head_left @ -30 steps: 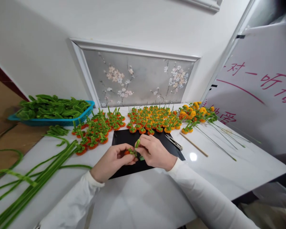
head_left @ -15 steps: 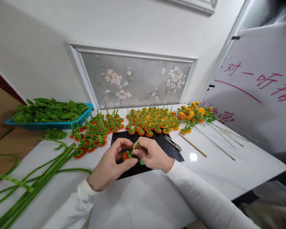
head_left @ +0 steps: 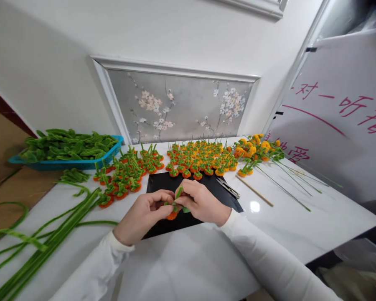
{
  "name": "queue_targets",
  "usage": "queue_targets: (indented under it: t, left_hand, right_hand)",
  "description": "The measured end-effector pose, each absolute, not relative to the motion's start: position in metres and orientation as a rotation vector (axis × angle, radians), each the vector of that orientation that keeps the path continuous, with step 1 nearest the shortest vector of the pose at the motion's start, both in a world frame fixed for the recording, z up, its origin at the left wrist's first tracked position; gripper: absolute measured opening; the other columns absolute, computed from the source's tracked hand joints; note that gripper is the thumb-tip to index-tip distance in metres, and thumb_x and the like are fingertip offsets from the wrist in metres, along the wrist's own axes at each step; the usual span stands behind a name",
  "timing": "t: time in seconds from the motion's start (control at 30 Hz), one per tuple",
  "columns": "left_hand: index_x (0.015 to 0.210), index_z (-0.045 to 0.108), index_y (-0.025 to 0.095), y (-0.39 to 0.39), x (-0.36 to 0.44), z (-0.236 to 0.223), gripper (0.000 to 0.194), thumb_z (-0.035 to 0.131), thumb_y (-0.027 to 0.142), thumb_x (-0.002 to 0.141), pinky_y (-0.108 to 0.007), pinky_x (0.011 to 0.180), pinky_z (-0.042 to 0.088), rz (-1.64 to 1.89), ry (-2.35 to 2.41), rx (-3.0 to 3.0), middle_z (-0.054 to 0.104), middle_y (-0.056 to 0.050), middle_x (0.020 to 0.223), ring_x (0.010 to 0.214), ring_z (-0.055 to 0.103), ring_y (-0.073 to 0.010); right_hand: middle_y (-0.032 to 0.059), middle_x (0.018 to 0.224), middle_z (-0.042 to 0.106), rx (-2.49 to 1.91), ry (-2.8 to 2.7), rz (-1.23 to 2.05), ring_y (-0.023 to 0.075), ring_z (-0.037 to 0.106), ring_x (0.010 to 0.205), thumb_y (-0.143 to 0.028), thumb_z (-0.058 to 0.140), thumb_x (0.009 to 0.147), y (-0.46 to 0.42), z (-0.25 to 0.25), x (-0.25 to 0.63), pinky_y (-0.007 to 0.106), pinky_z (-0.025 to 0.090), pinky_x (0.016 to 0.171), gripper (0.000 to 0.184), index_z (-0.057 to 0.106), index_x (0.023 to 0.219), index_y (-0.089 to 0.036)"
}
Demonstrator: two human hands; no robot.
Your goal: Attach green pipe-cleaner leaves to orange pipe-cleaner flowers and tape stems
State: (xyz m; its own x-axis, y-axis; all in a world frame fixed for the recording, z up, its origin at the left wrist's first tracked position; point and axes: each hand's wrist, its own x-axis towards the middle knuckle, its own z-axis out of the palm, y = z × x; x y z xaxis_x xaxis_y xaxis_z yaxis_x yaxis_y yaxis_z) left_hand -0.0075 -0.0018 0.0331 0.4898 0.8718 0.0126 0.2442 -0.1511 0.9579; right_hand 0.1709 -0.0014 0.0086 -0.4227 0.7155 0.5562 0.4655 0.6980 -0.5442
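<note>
Over the black mat (head_left: pixel 163 225), my left hand (head_left: pixel 146 217) pinches a small orange pipe-cleaner flower (head_left: pixel 172 215) near its green top. The flower's orange head points down, below my fingertips. My right hand (head_left: pixel 203 202) closes its thumb and fingers on the green pipe-cleaner stem (head_left: pixel 179 192) that rises from the same flower. The fingertips of both hands nearly meet and partly hide the join. A bit of green shows under my right fingers; I cannot make out what it belongs to.
Behind the mat stand rows of orange and yellow flowers (head_left: pixel 203 154). A blue basket (head_left: pixel 108 156) of green leaves is at the left, with long green pipe cleaners (head_left: pixel 59 234) nearer. Thread snips (head_left: pixel 228 188), a wooden stick (head_left: pixel 253 190) and finished stemmed flowers (head_left: pixel 260 146) lie right.
The orange flower has turned so its head faces down, and my left hand has shifted its fingers closer around its top. My right hand stays at the green stem.
</note>
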Motion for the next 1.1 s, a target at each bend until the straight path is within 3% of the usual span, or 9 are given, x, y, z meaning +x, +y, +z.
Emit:
queue_targets:
  t: [0.17,0.33,0.47,0.87,1.03,1.1]
  left_hand:
    - [0.073,0.059,0.015,-0.005,-0.009,0.042,0.008,0.062,0.022,0.071,-0.022,0.064,0.044,0.583,0.905,1.300,0.055,-0.001,0.071,0.075,0.057,-0.0149]
    - [0.065,0.059,0.014,-0.002,-0.010,0.038,0.015,0.063,0.026,0.073,-0.022,0.059,0.042,0.616,0.929,1.617,0.053,0.000,0.075,0.063,0.050,-0.0095]
    - [0.056,0.055,0.014,0.003,-0.011,0.034,0.020,0.064,0.024,0.071,-0.024,0.060,0.043,0.599,0.942,1.761,0.053,0.000,0.076,0.063,0.052,-0.0108]
    - [0.060,0.056,0.015,0.005,-0.014,0.033,0.019,0.057,0.022,0.077,-0.023,0.058,0.037,0.555,0.882,1.926,0.046,0.002,0.066,0.061,0.045,-0.0103]
    - [0.056,0.049,0.015,0.005,-0.015,0.035,0.025,0.056,0.024,0.078,-0.021,0.053,0.033,0.521,0.839,1.888,0.040,0.004,0.062,0.058,0.037,-0.0087]
    - [0.057,0.050,0.015,0.005,-0.016,0.037,0.024,0.056,0.024,0.079,-0.021,0.054,0.034,0.507,0.824,1.904,0.039,0.004,0.063,0.058,0.037,-0.0087]
  right_hand:
    - [0.0016,0.083,0.054,-0.873,-2.155,0.288,0.0112,0.049,0.076,-0.016,0.048,0.087,-0.004,0.013,0.172,0.024,0.035,0.072,0.008,0.052,0.080,-0.016]
    - [0.0000,0.076,0.053,-0.913,-2.205,0.284,0.0100,0.047,0.067,-0.015,0.052,0.083,-0.005,0.013,0.171,0.024,0.034,0.069,0.006,0.051,0.077,-0.015]
    - [-0.0009,0.078,0.053,-0.850,-2.233,0.441,0.0085,0.048,0.066,-0.014,0.053,0.083,-0.004,0.012,0.173,0.022,0.035,0.068,0.002,0.054,0.083,-0.016]
    - [-0.0026,0.080,0.057,-0.841,-2.199,0.444,0.0084,0.052,0.074,-0.010,0.054,0.083,-0.005,0.016,0.172,0.023,0.033,0.076,0.011,0.054,0.090,-0.018]
    - [-0.0009,0.088,0.060,-0.811,-2.238,0.404,0.0098,0.053,0.079,-0.008,0.051,0.084,-0.007,0.018,0.172,0.025,0.032,0.078,0.026,0.049,0.107,-0.021]
    - [0.0001,0.090,0.059,-0.790,-2.278,0.348,0.0106,0.053,0.083,-0.008,0.048,0.086,-0.007,0.018,0.172,0.025,0.031,0.078,0.022,0.052,0.103,-0.021]
